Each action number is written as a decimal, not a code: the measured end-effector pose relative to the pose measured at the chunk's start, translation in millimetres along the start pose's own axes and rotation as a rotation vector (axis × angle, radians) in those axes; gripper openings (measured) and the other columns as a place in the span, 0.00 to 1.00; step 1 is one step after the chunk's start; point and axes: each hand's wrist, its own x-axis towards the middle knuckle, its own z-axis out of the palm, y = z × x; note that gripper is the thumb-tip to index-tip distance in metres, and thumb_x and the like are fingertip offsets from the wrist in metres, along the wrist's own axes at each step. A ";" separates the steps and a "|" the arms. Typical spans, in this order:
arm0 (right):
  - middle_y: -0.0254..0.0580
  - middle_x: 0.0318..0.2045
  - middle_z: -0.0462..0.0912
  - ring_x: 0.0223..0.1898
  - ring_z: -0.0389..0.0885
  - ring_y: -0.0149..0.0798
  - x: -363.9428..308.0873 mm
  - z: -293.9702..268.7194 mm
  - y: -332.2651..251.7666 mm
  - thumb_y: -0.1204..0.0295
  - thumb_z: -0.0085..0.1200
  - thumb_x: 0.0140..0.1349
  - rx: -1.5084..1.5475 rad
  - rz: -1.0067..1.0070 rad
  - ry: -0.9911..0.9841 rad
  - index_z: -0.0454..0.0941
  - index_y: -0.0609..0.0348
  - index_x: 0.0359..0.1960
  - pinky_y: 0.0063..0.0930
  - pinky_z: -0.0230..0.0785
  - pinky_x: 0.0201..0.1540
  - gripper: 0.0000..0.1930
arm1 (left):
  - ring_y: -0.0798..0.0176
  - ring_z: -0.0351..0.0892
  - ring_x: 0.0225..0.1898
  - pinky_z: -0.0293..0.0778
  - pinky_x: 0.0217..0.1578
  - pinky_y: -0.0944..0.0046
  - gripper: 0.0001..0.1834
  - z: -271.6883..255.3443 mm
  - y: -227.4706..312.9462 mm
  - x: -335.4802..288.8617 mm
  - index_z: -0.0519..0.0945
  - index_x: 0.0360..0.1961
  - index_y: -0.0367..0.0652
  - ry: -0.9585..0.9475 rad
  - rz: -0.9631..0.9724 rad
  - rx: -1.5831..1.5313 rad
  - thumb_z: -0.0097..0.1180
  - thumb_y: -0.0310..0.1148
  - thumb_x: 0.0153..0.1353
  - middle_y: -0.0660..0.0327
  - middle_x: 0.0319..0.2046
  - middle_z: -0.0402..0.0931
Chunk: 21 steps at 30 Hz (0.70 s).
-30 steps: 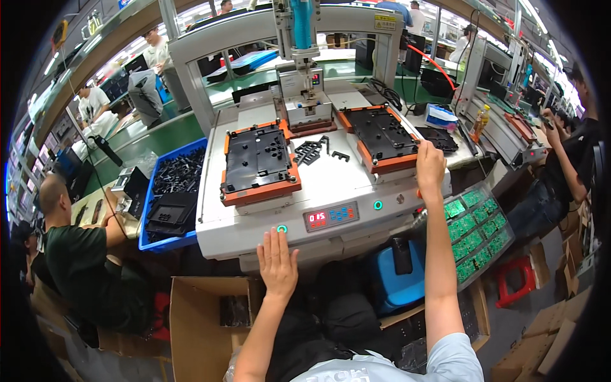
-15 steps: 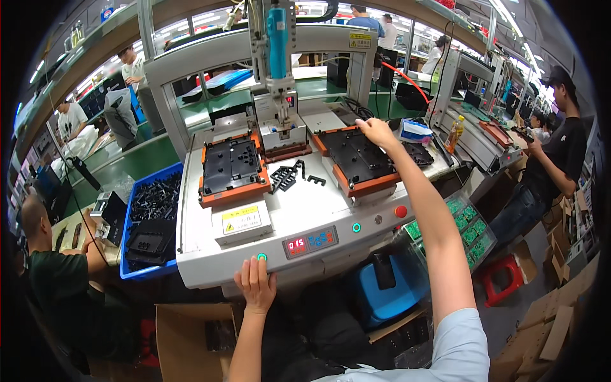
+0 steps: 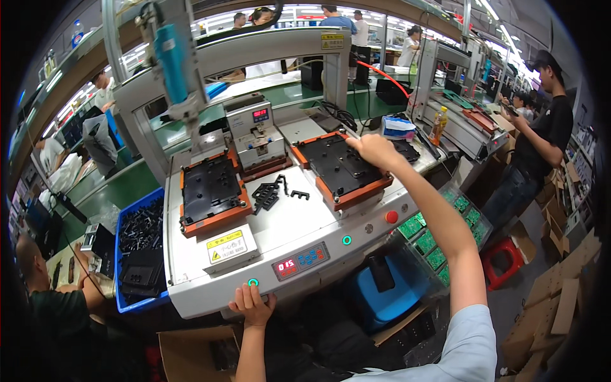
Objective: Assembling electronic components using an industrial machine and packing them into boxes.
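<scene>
My left hand [image 3: 252, 307] rests against the machine's front edge with its fingers stretched out, just below a green-lit round button [image 3: 253, 282]. My right hand [image 3: 375, 151] is closed at the far right part of a black plastic panel [image 3: 331, 159], which lies in the right orange fixture [image 3: 356, 194]. Whatever its fingertips may pinch is too small to make out. A second black panel [image 3: 211, 186] lies in the left orange fixture [image 3: 216, 223]. Above that one stands the machine's blue electric screwdriver [image 3: 170, 63]. Small black plastic clips [image 3: 267, 196] lie loose between the fixtures.
A blue bin [image 3: 121, 254] of black parts stands left of the machine. On the front are a lit control panel [image 3: 299, 261] and a red stop button [image 3: 391, 217]. Trays of green circuit boards [image 3: 436, 240] sit lower right. Co-workers are on both sides.
The blue screwdriver has travelled left, from between the fixtures to over the left one. My right hand stays at the right panel, its fingers more curled. The whole view has shifted slightly.
</scene>
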 end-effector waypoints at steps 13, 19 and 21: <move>0.31 0.27 0.81 0.25 0.76 0.24 18.7 -36.5 61.1 0.60 0.58 0.57 1.257 0.137 -0.183 0.81 0.59 0.31 0.20 0.69 0.29 0.14 | 0.45 0.51 0.64 0.34 0.65 0.45 0.33 0.9 9.9 2.2 0.60 0.60 0.33 -0.004 -0.045 -0.016 0.48 0.46 0.60 0.49 0.60 0.57; 0.32 0.24 0.73 0.20 0.68 0.33 60.3 56.4 202.0 0.47 0.59 0.51 1.256 0.513 0.307 0.77 0.55 0.38 0.29 0.64 0.21 0.25 | 0.46 0.55 0.61 0.39 0.63 0.44 0.37 6.4 0.2 -9.8 0.62 0.57 0.34 0.001 -0.063 0.117 0.49 0.53 0.56 0.50 0.57 0.58; 0.42 0.44 0.72 0.37 0.72 0.41 74.4 103.6 228.7 0.47 0.60 0.50 1.276 0.716 0.318 0.70 0.56 0.51 0.39 0.69 0.37 0.32 | 0.47 0.57 0.58 0.43 0.61 0.43 0.36 -1.1 -6.3 -15.4 0.64 0.55 0.39 0.005 -0.037 0.083 0.49 0.57 0.55 0.52 0.55 0.59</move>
